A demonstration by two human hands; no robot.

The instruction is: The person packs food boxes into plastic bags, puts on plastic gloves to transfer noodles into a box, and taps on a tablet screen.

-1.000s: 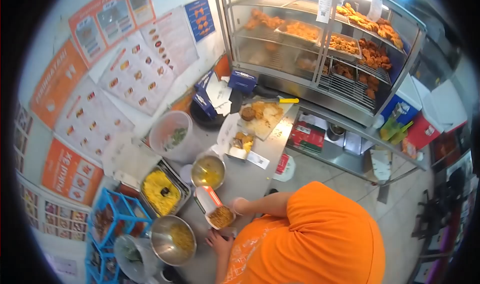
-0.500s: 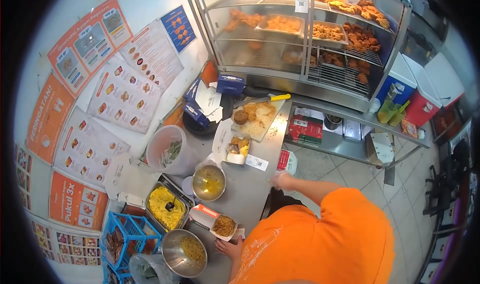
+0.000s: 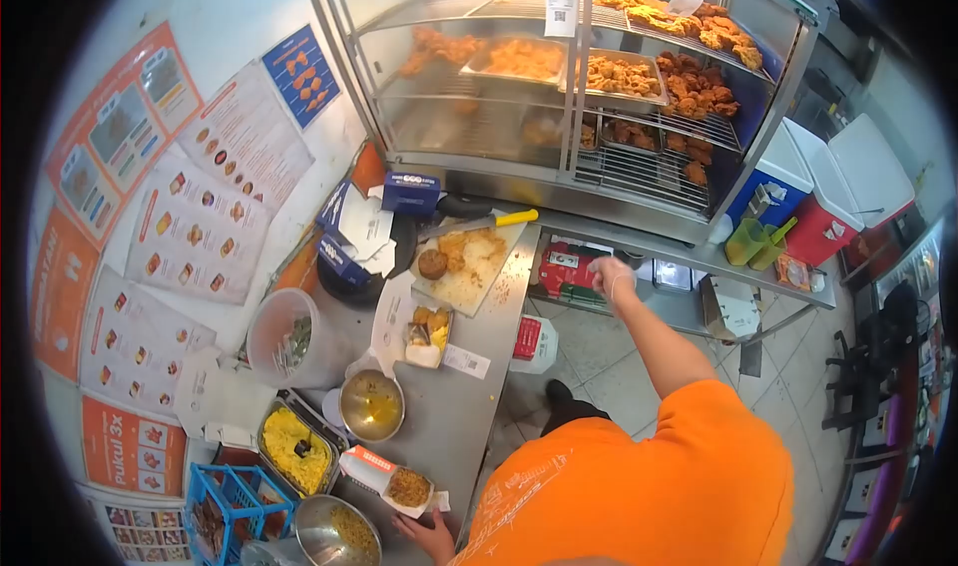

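Observation:
My left hand (image 3: pixel 427 538) lies with fingers stretched at the near edge of an orange-and-white paper food box (image 3: pixel 367 469). The lid stands open, and brown crumbly food (image 3: pixel 409 487) fills the box; the fingers seem to touch its side. My right hand (image 3: pixel 613 279), apparently in a clear glove, is stretched out over the lower shelf beneath the display cabinet. Red packages (image 3: pixel 567 275) lie just to its left. Its fingers are small and blurred, and no held object shows.
Left of the box stand a steel bowl (image 3: pixel 311 532), a tray of yellow food (image 3: pixel 282 436) and a blue basket (image 3: pixel 205 491). Farther up are another bowl (image 3: pixel 357 428), an open meal box (image 3: pixel 436 354), and a yellow-handled knife (image 3: pixel 514 219) by a cutting board (image 3: pixel 477 291). A glass cabinet (image 3: pixel 589 182) holds fried chicken.
My right hand has reached forward and right, from beside the counter edge to over the lower shelf. My left hand stays by the food box. The whole view has shifted slightly.

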